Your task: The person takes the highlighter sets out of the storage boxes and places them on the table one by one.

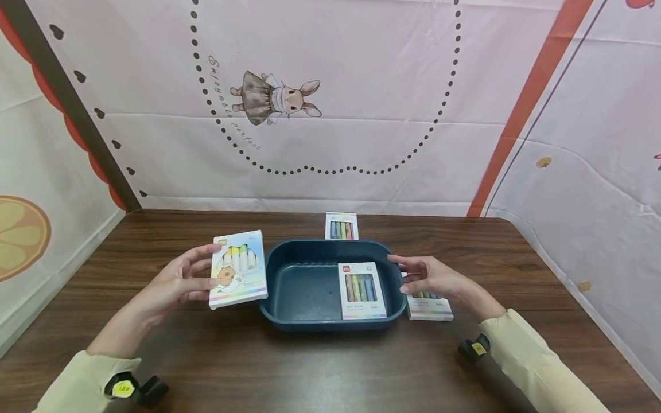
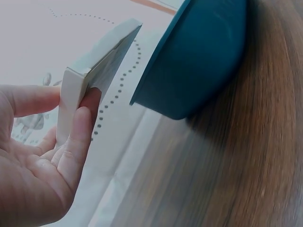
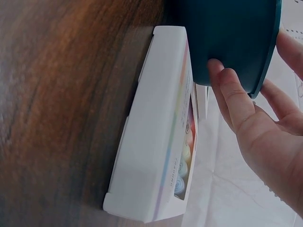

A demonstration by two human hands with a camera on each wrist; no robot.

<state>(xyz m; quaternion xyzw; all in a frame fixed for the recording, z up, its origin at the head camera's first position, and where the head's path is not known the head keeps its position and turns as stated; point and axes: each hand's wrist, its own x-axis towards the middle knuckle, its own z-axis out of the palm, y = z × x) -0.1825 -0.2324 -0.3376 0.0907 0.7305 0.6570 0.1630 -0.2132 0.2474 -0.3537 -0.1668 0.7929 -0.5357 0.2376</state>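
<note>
In the head view, my left hand (image 1: 188, 274) grips a white marker box (image 1: 238, 272) by its left edge, thumb on one side and fingers on the other. The box is raised and tilted, overlapping the left rim of a dark blue plastic basin (image 1: 302, 292). The left wrist view shows the box (image 2: 102, 54) edge-on, apart from the basin wall. My right hand (image 1: 428, 275) holds the basin's right rim; the right wrist view shows fingers (image 3: 234, 92) against its outer wall. Inside the basin lies a windowed box of coloured sticks (image 1: 362, 291), leaning toward its right side.
Right of the basin, partly under my right hand, lies another windowed box (image 1: 431, 308). A similar box (image 1: 341, 225) stands behind the basin's far rim. The brown wooden table (image 1: 320, 373) meets a patterned cloth backdrop (image 1: 361, 143) at its back and sides.
</note>
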